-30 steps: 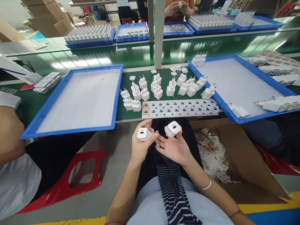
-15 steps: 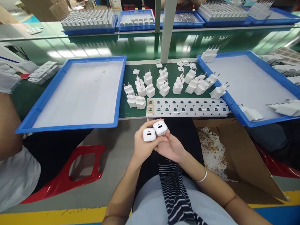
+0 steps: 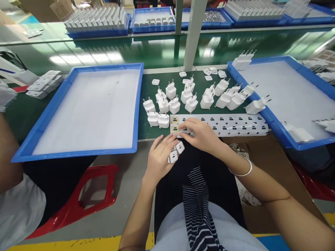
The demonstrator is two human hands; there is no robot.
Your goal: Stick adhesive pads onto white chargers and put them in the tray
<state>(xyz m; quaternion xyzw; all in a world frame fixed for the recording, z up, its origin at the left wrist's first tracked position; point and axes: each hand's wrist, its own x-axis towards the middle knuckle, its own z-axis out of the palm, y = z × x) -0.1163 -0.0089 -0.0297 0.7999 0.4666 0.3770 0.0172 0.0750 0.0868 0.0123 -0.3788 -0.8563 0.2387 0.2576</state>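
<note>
Lap: a dark garment with a black-and-white striped panel (image 3: 195, 195) fills the near centre, with a red plastic stool (image 3: 86, 195) low on the left.
Left hand: the left hand (image 3: 158, 162) is closed around two small white square charger bodies (image 3: 176, 152), side by side with their port faces up, held just below the table edge.
Right hand: the right hand (image 3: 200, 134), a thin silver bangle (image 3: 242, 170) on its wrist, rests palm down on the near end of a long white sheet of dark-printed stickers (image 3: 230, 124); its fingers are bent together with the tips pressing the sheet, and whether they pinch a sticker cannot be told.
Box: an open brown cardboard box (image 3: 272, 164) sits low on the right, with peeled white backing paper inside.
Bench: a green-topped work table (image 3: 146, 122) carries the sticker sheet along its near edge.
Loose parts: behind the sheet stands a cluster of white two-pin plug chargers (image 3: 183, 97), some upright and some tipped over, with a few small white caps (image 3: 209, 72) further back.
Left tray: a wide blue plastic tray lined with white foam (image 3: 78, 153) lies left of the chargers.
Right tray: a matching blue foam-lined tray (image 3: 288, 143) lies on the right with a few white chargers on it.
Neighbour: a person's arm and white sleeve (image 3: 10, 174) show at the left edge.
Far: a grey upright post (image 3: 195, 31) rises behind the bench, and more blue trays of white parts (image 3: 96, 21) line the far side.
</note>
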